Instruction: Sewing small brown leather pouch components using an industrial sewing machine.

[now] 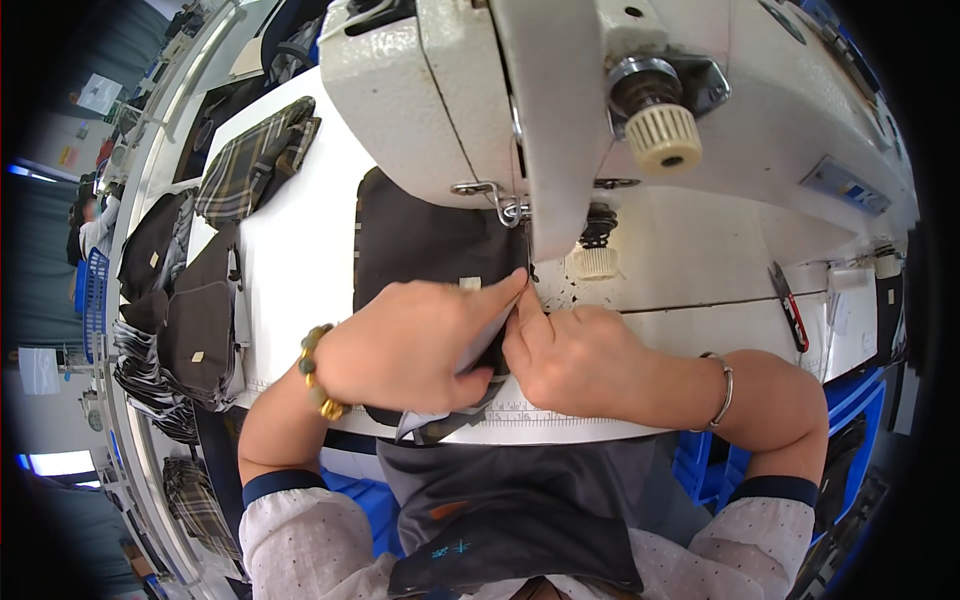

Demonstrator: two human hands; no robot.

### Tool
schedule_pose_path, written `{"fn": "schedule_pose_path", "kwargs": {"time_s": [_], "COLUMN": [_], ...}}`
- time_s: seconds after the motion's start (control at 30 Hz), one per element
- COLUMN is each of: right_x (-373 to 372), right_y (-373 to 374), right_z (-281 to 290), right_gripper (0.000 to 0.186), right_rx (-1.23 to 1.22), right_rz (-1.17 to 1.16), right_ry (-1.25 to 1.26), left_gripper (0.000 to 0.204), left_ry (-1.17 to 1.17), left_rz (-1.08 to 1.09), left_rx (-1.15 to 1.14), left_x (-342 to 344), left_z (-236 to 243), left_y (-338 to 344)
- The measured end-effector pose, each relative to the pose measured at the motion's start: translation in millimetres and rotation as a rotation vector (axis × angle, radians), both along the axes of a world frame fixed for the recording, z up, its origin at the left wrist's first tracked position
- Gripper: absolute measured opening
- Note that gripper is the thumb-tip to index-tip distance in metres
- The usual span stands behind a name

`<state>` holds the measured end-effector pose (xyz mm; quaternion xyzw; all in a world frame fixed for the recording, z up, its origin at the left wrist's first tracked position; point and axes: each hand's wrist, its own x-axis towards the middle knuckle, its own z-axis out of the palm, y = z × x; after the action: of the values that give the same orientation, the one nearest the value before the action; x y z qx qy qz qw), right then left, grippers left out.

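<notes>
A dark brown fabric piece [430, 235] with a small pale label and a plaid edge lies flat under the sewing machine head [420, 110]. My left hand [410, 340] rests over it, the index finger stretched toward the needle area and the other fingers curled on the cloth. From the right, my right hand [575, 355] pinches the fabric's right edge, its fingertips meeting my left fingertip just in front of the presser foot. The needle itself is hidden behind the machine's front part. Part of the cloth is covered by my hands.
Red-handled thread snips [793, 315] lie on the table at the right. A folded plaid piece [262, 160] sits at the far left, with stacked dark pieces [200, 330] beside the table. A printed ruler strip [540, 412] runs along the front edge. Blue crates stand below.
</notes>
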<state>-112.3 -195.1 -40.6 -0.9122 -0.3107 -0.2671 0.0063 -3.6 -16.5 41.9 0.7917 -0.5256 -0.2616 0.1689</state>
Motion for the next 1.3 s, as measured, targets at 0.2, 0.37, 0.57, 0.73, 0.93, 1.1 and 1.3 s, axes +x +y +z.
{"fn": "schedule_pose_path", "kwargs": {"time_s": [0.2,0.37,0.57,0.73,0.93,1.1,1.3], "right_x": [-16,-20,-30,-30,-30,-29,-16], "right_y": [12,14,15,16,15,10,8], "right_z": [9,9,14,15,15,18,9], "right_gripper": [0.023,0.022,0.024,0.028,0.031,0.020,0.029], "right_rx": [-0.032,-0.057,-0.040,-0.041,-0.060,-0.102,-0.078], "right_rz": [0.146,0.116,0.147,0.151,0.160,0.169,0.095], "right_ry": [-0.064,-0.052,-0.025,-0.035,-0.024,-0.021,-0.073], "left_gripper": [0.072,0.060,0.062,0.067,0.065,0.070,0.067], "left_ry": [-0.278,-0.562,-0.383,-0.216,-0.081,-0.073,-0.146], "left_rz": [-0.006,0.021,0.004,-0.004,-0.016,-0.004,0.033], "left_rx": [0.001,-0.041,-0.042,0.022,-0.024,0.012,-0.056], "left_x": [-33,-54,-49,-44,-36,-36,-22], "left_z": [4,-8,-14,-7,-8,-7,-20], "left_y": [18,14,11,11,10,8,2]}}
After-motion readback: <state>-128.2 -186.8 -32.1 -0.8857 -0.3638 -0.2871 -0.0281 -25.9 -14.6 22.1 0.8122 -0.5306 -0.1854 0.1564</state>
